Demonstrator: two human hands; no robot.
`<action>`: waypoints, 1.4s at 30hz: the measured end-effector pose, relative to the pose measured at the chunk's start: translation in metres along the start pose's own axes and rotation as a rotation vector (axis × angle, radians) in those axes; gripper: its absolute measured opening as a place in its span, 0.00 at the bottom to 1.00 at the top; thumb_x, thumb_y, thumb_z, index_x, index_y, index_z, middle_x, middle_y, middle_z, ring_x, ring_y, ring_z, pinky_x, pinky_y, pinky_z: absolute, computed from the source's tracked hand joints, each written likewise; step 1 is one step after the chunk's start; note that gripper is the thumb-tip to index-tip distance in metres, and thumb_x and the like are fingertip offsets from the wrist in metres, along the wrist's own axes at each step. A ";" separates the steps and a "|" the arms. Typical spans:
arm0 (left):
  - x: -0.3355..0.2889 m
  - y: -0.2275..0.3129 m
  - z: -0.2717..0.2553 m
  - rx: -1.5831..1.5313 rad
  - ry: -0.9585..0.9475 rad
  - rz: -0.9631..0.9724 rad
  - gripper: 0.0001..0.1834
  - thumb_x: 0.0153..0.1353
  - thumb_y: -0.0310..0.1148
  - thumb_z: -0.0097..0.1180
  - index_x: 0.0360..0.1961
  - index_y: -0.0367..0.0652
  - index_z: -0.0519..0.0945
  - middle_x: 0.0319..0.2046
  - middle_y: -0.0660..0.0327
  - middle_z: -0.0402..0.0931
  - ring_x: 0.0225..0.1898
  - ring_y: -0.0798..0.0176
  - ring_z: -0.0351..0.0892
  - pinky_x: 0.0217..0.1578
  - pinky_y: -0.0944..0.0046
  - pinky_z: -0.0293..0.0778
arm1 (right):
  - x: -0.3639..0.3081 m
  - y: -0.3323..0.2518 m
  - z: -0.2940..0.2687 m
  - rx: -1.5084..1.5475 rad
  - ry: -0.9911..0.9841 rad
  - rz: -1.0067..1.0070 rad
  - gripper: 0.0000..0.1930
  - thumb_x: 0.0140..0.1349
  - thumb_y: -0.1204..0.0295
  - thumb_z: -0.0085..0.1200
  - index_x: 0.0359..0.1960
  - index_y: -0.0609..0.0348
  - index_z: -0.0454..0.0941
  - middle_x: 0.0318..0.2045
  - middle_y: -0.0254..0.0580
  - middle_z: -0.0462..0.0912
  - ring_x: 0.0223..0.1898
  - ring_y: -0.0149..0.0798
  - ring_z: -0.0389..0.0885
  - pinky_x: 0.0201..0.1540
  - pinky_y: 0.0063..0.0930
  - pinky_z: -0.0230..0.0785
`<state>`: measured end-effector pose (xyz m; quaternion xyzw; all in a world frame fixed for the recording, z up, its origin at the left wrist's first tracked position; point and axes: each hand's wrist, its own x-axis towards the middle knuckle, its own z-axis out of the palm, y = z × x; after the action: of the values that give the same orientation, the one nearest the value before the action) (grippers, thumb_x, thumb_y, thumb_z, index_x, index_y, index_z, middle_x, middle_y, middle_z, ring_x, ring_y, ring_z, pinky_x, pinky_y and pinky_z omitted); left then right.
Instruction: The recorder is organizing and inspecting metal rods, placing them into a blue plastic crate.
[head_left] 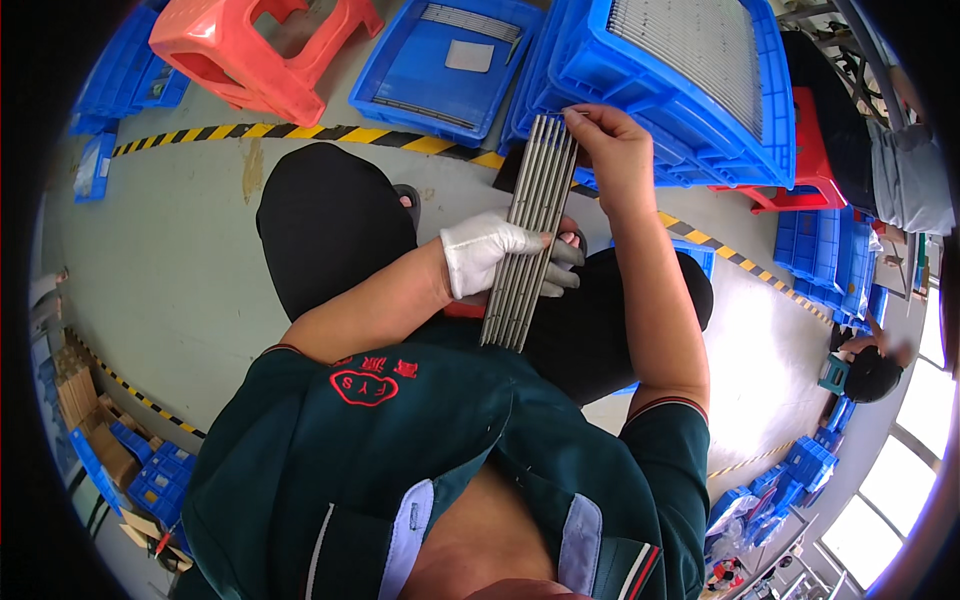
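Several slim grey metal rods [531, 200] lie side by side in a flat row, slanting up and away from my lap. My left hand [490, 252], in a white glove with some fingertips showing, is wrapped round the row near its middle. At the far end, my bare right hand [618, 150] pinches the rightmost rod's tip between thumb and fingers. Just beyond that hand stands a stacked blue crate [640, 100], with a dense row of similar rods [690, 55] inside it.
A shallow blue tray [420, 75] on the floor holds a few rods and a white paper. Beside it stands a red plastic stool [240, 50]. Yellow-black tape [400, 141] crosses the floor. Another person [875, 370] and blue crates [810, 250] are at the right.
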<state>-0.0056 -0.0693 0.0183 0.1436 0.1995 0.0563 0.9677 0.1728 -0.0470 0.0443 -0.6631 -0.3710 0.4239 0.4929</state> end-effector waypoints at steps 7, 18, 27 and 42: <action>0.004 0.000 -0.001 -0.044 -0.017 -0.014 0.19 0.63 0.30 0.50 0.55 0.40 0.67 0.46 0.53 0.74 0.47 0.45 0.77 0.45 0.48 0.77 | 0.003 0.003 -0.004 0.019 0.023 -0.001 0.10 0.58 0.72 0.58 0.38 0.64 0.79 0.29 0.36 0.81 0.28 0.28 0.79 0.32 0.21 0.73; 0.001 0.008 -0.005 -0.103 0.068 0.170 0.21 0.60 0.24 0.52 0.55 0.39 0.67 0.46 0.52 0.73 0.46 0.50 0.77 0.47 0.49 0.75 | -0.037 -0.028 -0.007 -0.298 0.087 -0.318 0.08 0.55 0.72 0.59 0.31 0.67 0.80 0.24 0.37 0.79 0.27 0.26 0.73 0.31 0.20 0.66; -0.006 0.016 0.006 -0.047 0.299 0.286 0.16 0.58 0.21 0.50 0.48 0.42 0.70 0.36 0.54 0.76 0.36 0.53 0.80 0.35 0.51 0.80 | -0.050 -0.018 0.007 -0.558 -0.069 -0.542 0.03 0.54 0.79 0.58 0.30 0.66 0.80 0.24 0.39 0.79 0.26 0.29 0.74 0.31 0.21 0.66; 0.000 0.011 0.000 -0.021 0.352 0.310 0.12 0.58 0.22 0.51 0.43 0.42 0.73 0.33 0.56 0.76 0.33 0.54 0.80 0.29 0.50 0.78 | -0.052 -0.026 0.018 -1.015 -0.056 -1.044 0.04 0.45 0.76 0.60 0.24 0.55 0.77 0.20 0.36 0.76 0.24 0.41 0.74 0.29 0.33 0.63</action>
<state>-0.0061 -0.0588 0.0210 0.1505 0.3401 0.2305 0.8992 0.1353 -0.0822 0.0765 -0.5357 -0.8022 -0.0739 0.2529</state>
